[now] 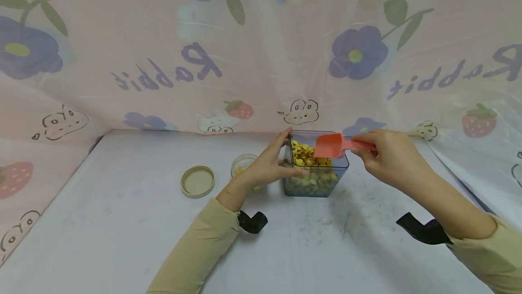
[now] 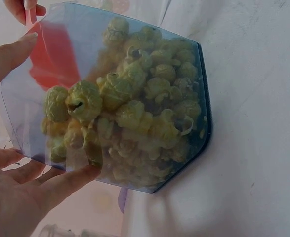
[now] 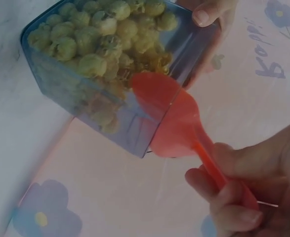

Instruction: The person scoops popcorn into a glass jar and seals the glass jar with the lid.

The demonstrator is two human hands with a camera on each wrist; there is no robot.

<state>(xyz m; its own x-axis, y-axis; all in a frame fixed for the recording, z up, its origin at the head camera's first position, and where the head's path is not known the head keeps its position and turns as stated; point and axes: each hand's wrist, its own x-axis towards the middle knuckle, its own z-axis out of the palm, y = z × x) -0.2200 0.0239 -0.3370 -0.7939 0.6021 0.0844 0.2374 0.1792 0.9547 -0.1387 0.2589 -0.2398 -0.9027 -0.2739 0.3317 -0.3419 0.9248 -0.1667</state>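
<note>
A clear bluish plastic container [image 1: 340,164], partly filled with yellow popcorn [image 1: 303,154], stands on the table against the back. My left hand [image 1: 267,166] holds its left side, thumb along the near wall and fingers spread toward the far side. In my right hand [image 1: 387,154] is the handle of a coral-red scoop [image 1: 328,144]. The scoop's blade reaches over the right rim into the container's mouth, just above the popcorn, and no popcorn shows on it. Through the clear wall, the left wrist view shows the popcorn [image 2: 130,118] and the red blade [image 2: 56,54].
Left of the container, partly behind my left hand, is a small clear jar [image 1: 241,160] with some yellow bits near it. A round beige lid [image 1: 197,182] lies farther left. A pink printed curtain [image 1: 261,67] rises behind the white table [image 1: 122,221].
</note>
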